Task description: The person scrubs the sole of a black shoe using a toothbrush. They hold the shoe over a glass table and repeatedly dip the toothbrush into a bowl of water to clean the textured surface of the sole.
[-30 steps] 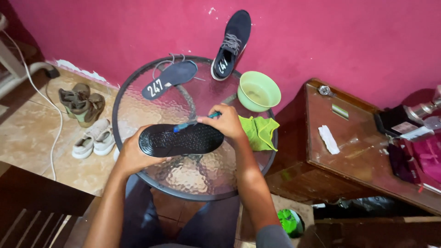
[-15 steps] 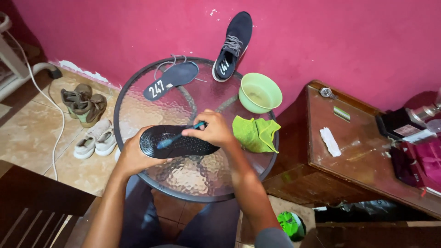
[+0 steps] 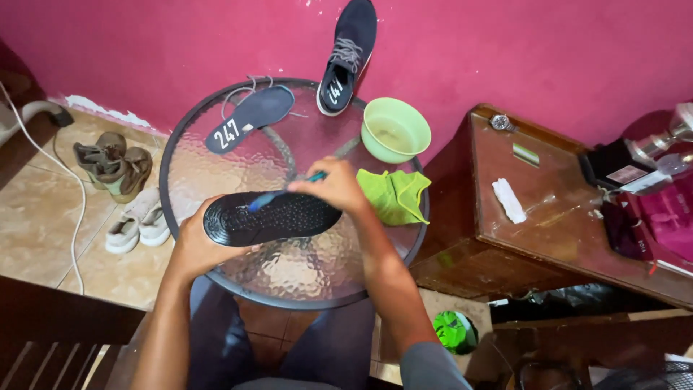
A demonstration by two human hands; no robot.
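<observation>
**Brushing a black shoe sole over the glass table**

Holding the black shoe (image 3: 271, 217) sole-up above the near half of the round glass table (image 3: 216, 137), the left hand (image 3: 196, 242) curled closed around its heel end. The right hand (image 3: 333, 186) was closed around a blue toothbrush (image 3: 283, 192), whose bristle end rested on the sole. A green cloth (image 3: 393, 195) lay at the right edge, a green bowl (image 3: 395, 130) at the far right edge, and a dark insole (image 3: 249, 117) near the far left edge.
</observation>
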